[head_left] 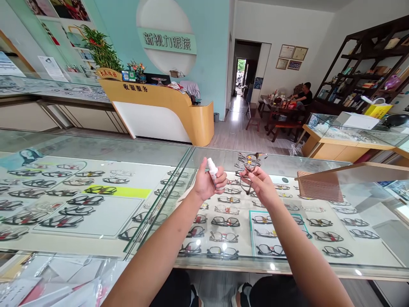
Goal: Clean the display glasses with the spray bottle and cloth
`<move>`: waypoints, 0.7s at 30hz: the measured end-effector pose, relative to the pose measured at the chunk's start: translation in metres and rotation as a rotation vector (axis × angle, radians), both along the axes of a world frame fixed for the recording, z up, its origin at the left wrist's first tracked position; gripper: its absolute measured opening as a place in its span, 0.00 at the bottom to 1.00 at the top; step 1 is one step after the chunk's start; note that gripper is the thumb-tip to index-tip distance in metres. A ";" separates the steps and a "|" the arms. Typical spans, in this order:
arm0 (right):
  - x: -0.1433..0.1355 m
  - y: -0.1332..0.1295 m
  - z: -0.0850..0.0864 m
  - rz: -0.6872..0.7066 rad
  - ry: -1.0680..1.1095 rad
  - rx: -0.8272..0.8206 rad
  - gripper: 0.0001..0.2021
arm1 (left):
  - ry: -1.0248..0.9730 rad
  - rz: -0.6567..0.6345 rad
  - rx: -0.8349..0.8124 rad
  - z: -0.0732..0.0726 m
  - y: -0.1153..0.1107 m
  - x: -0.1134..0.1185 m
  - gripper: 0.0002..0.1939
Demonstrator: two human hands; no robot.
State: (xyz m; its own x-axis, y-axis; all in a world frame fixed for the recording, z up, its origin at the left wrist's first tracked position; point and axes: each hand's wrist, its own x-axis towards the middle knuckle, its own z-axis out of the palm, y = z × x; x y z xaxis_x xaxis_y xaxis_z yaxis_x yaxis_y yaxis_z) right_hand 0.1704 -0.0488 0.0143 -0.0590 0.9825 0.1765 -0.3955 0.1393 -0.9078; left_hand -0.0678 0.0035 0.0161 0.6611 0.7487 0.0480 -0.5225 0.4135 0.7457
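In the middle of the view, my left hand [203, 183] is closed around a small white spray bottle [212, 167], its nozzle end up and tilted a little to the left. To its right, my right hand [263, 185] pinches a pair of dark-rimmed eyeglasses [252, 162] by the frame, held on edge with one lens above the other. Both hands are above a glass display case [230, 260] with rows of eyeglasses inside. A pale cloth-like thing [186, 194] shows partly behind my left wrist; what it is, I cannot make out.
Another glass case [79, 247] adjoins on the left, with plastic-wrapped packets [64, 281] in front. A brown slatted board [319, 185] stands on the right. Beyond are a cashier counter [159, 102] and a person [305, 96] seated at a wooden table [277, 106].
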 end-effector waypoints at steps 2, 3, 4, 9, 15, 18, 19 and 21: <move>-0.005 -0.001 -0.002 0.016 -0.008 -0.004 0.23 | 0.012 -0.038 0.011 0.000 -0.001 -0.001 0.41; -0.007 -0.002 -0.003 0.025 -0.008 -0.007 0.23 | 0.019 -0.049 0.020 0.000 -0.001 -0.001 0.42; -0.009 -0.003 -0.003 0.034 -0.005 -0.010 0.22 | 0.028 -0.056 0.031 -0.001 -0.001 -0.001 0.42; -0.017 -0.007 -0.005 0.089 -0.002 -0.046 0.22 | 0.168 0.008 0.165 -0.006 -0.001 0.008 0.43; -0.025 -0.009 -0.010 0.164 -0.060 -0.062 0.22 | 0.485 0.313 0.362 -0.017 -0.003 0.022 0.39; -0.028 -0.010 -0.015 0.190 -0.074 -0.061 0.21 | 0.524 0.354 0.371 -0.020 -0.003 0.023 0.38; -0.028 -0.010 -0.017 0.193 -0.077 -0.062 0.21 | 0.532 0.359 0.370 -0.020 -0.004 0.024 0.37; -0.029 -0.010 -0.018 0.200 -0.085 -0.063 0.21 | 0.555 0.359 0.372 -0.020 -0.004 0.024 0.37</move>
State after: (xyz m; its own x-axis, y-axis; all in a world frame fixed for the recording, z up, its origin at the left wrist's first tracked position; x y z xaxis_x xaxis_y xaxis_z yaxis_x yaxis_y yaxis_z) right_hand 0.1417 -0.0586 -0.0042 -0.2661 0.9586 0.1013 -0.3311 0.0078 -0.9436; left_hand -0.0438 -0.0010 -0.0038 0.3808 0.9219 0.0709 -0.0850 -0.0415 0.9955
